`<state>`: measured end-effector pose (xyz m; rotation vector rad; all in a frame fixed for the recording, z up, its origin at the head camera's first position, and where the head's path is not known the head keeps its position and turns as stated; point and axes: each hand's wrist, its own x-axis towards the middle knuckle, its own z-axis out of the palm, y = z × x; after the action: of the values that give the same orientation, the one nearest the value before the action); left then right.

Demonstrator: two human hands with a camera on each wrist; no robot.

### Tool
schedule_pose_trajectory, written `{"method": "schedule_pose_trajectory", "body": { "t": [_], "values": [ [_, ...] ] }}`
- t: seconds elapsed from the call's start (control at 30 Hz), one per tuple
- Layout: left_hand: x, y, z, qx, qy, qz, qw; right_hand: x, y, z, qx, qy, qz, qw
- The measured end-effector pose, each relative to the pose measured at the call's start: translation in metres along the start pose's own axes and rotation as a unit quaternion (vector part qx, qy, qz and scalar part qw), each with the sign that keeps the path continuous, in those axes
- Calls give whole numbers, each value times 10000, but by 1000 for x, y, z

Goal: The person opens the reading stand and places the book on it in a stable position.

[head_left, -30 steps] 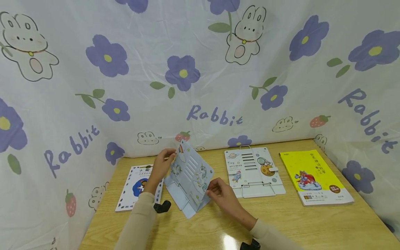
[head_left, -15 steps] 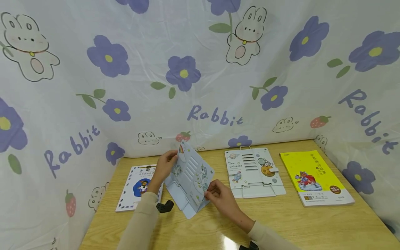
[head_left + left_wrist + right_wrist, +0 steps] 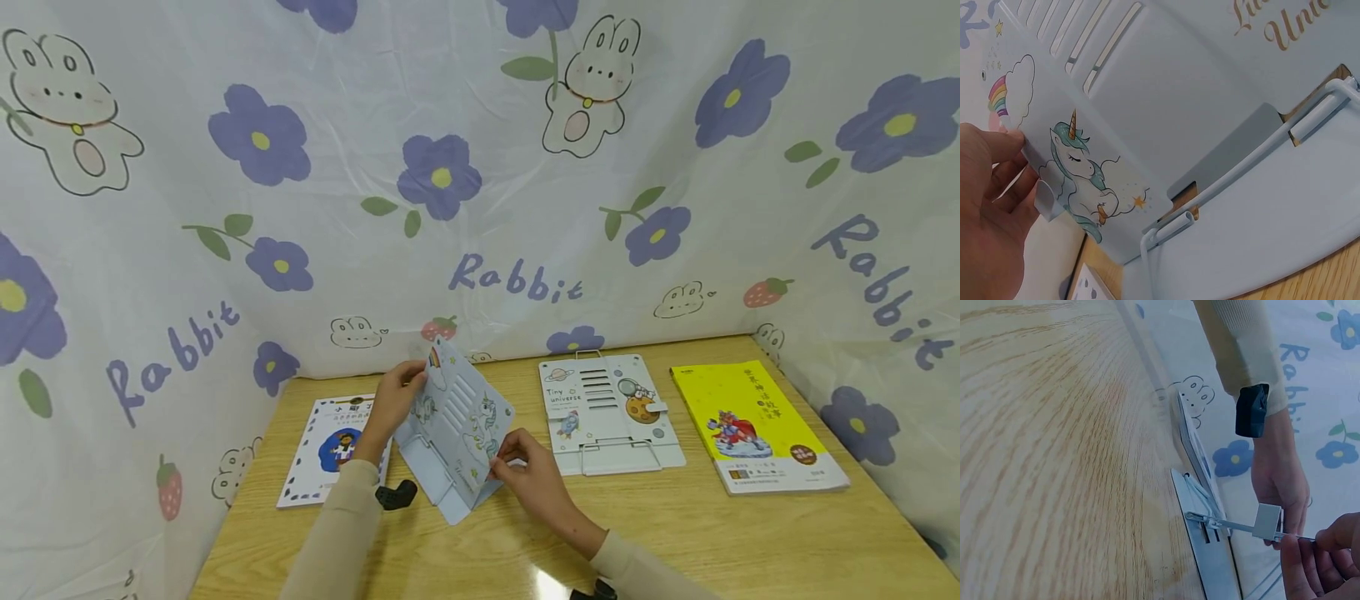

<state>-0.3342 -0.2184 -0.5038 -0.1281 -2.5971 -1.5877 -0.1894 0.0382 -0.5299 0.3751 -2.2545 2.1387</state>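
Observation:
A pale blue metal book stand with unicorn prints stands near the table's middle, its slotted panel tilted up from the base. My left hand pinches the panel's left edge; in the left wrist view its thumb lies by the rainbow print, the other fingers behind. Opposite, my right hand pinches the lower right edge between thumb and fingers. Seen edge-on in the right wrist view, the stand's base rests on the wood, while the panel runs up to the right fingertips. A wire page holder spans the fold.
Left of the stand lies a white picture book, partly behind my left arm. A white "Tiny universe" book stand lies folded to the right, with a yellow book beyond it. Behind the table hangs a rabbit-print cloth.
My left hand has shifted slightly right and closed on the panel's edge. The right hand has moved a little left along its edge. The stand keeps its tilt.

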Motion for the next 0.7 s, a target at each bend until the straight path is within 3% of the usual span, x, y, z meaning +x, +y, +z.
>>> {"method": "schedule_pose_trajectory", "body": {
  "t": [0.7],
  "values": [
    [-1,-2,0,-58,311,-144,9994,17,7,-15,-238,586,-163,9979]
  ]
}}
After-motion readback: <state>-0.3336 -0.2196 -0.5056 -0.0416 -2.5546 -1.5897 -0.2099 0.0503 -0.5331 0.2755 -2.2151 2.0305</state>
